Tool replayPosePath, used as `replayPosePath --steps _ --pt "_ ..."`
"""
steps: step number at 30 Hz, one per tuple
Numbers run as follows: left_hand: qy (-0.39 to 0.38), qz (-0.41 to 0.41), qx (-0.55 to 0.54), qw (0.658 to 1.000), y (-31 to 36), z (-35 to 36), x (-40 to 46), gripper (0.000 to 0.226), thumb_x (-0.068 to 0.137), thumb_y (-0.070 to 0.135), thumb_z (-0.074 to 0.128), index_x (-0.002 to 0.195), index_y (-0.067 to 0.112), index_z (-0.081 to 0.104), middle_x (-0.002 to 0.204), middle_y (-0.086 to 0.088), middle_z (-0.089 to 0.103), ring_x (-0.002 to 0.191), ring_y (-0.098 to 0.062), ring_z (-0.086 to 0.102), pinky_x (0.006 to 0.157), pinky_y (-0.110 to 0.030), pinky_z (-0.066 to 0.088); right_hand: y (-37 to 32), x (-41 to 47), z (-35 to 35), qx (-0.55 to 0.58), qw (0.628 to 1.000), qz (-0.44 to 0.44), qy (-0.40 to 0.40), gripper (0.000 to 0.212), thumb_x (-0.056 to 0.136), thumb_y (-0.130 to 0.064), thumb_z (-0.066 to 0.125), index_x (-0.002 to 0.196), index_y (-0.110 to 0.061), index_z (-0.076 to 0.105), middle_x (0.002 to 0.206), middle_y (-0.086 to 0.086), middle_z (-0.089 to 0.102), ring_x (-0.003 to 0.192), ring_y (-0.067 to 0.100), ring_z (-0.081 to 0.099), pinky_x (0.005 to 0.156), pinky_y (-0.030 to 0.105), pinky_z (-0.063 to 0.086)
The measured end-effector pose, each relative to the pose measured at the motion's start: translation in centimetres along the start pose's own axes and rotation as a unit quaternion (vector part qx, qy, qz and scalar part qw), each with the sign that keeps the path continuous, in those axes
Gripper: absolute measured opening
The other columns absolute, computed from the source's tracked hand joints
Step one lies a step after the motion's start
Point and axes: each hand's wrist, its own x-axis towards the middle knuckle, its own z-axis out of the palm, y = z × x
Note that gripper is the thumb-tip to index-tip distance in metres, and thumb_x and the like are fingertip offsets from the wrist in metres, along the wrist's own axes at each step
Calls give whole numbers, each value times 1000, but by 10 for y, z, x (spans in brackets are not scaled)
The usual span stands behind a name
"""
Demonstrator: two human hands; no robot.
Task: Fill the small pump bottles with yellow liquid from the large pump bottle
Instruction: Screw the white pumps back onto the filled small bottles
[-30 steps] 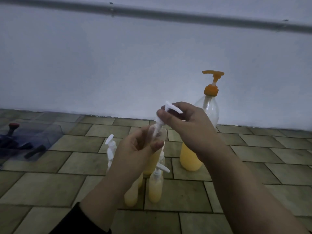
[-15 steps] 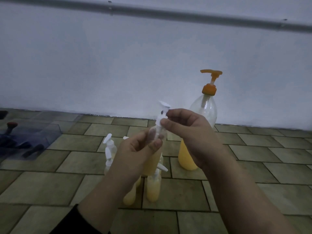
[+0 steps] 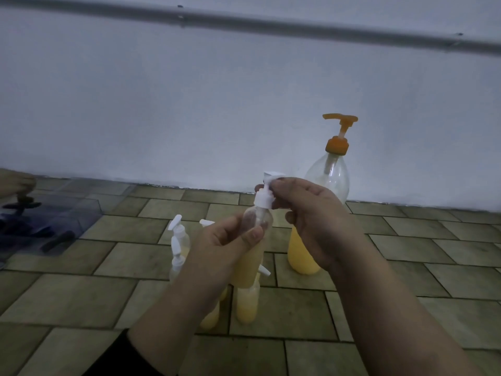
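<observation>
Small pump bottle in hand (image 3: 253, 248): held upright above the tiled floor (image 3: 81, 299), in front of the large pump bottle; its lower part is yellow, its shoulder clear, so it looks filled.
Left hand (image 3: 217, 251): fingers and thumb curled round the bottle's body, probably to keep it from turning while the top is worked.
Right hand (image 3: 306, 213): fingertips pinch the white pump head (image 3: 267, 195) at the neck, a grip that suits screwing the cap home; whether it is fully seated I cannot tell.
Step, as I judge it: closing a filled bottle before setting it down with the others.
Filled small bottles (image 3: 245, 302): standing on the floor below the held bottle, nearer than the large one, partly hidden by the left wrist; their exact number is unclear.
In the way: those bottles crowd the spot under the hands, and a careless set-down could knock them over.
Large pump bottle (image 3: 321, 213): upright beyond the right hand, close to the wall (image 3: 189, 104), orange pump (image 3: 339, 131) on top, yellow liquid only in its lower part.
Dark objects (image 3: 32, 221): far to the left of the large bottle; too dim to name.
</observation>
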Motion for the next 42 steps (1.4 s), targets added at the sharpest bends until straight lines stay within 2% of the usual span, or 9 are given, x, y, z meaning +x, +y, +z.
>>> replayPosePath --steps 6,10,15,19,25,30,35,38,42 --pt "-11 -7 -29 999 3 -1 0 25 62 33 67 85 27 77 95 -9 72 85 -19 67 68 -32 57 1 -1 4 12 1000 -8 6 35 60 -30 73 90 -11 68 69 -10 67 60 -6 58 57 11 43" --pt "-9 -16 -37 999 2 -2 2 31 62 37 76 90 22 76 96 -14 70 91 -30 63 76 -53 54 0 1 2 33 999 -2 -30 38 69 -31 67 103 -13 71 98 3 73 83 8 62 68 21 42" --pt "-18 -12 -51 998 2 0 1 31 62 33 72 89 19 76 96 -19 67 88 -33 63 67 -65 53 2 2 6 7 1000 -18 11 35 56 -29 76 85 -12 67 74 -3 69 72 5 65 69 20 48" --pt "-14 -20 -53 998 3 -2 1 37 58 37 72 89 19 76 97 -15 68 92 -31 62 80 -67 49 -5 2 0 7 1000 -22 -20 31 72 -25 69 102 -16 68 93 -2 74 77 2 65 65 15 43" --pt "-20 -21 -59 998 4 -2 1 36 59 34 71 90 17 76 95 -13 70 86 -24 65 66 -46 58 -4 4 2 4 999 -46 -28 20 82 -5 65 98 -15 67 90 1 72 85 9 68 71 18 49" --pt "-1 -36 -48 998 4 -2 2 41 58 37 78 94 17 75 99 -11 71 97 -30 63 84 -60 49 -12 4 -2 -45 998 -26 -45 21 82 -10 66 102 -10 69 97 -2 74 84 3 67 61 7 45" --pt "7 -24 -25 999 4 -2 3 47 60 37 70 101 16 72 99 -8 72 100 -31 64 87 -64 48 -10 5 3 -102 994 -35 0 15 76 -14 73 89 -9 69 91 5 74 86 14 69 68 17 55" --pt "1 -16 -14 1000 3 1 3 48 58 39 69 101 18 71 98 -6 73 97 -27 66 80 -52 55 -11 6 2 -153 987 -43 24 20 73 -20 76 90 -12 69 88 7 72 84 16 69 71 21 57" --pt "-27 -35 -51 998 5 -1 4 46 61 33 67 102 13 70 98 -9 72 84 -20 68 60 -32 56 -21 2 -3 -134 988 -53 -62 20 82 -13 67 102 -14 70 98 0 73 95 9 67 81 19 54"
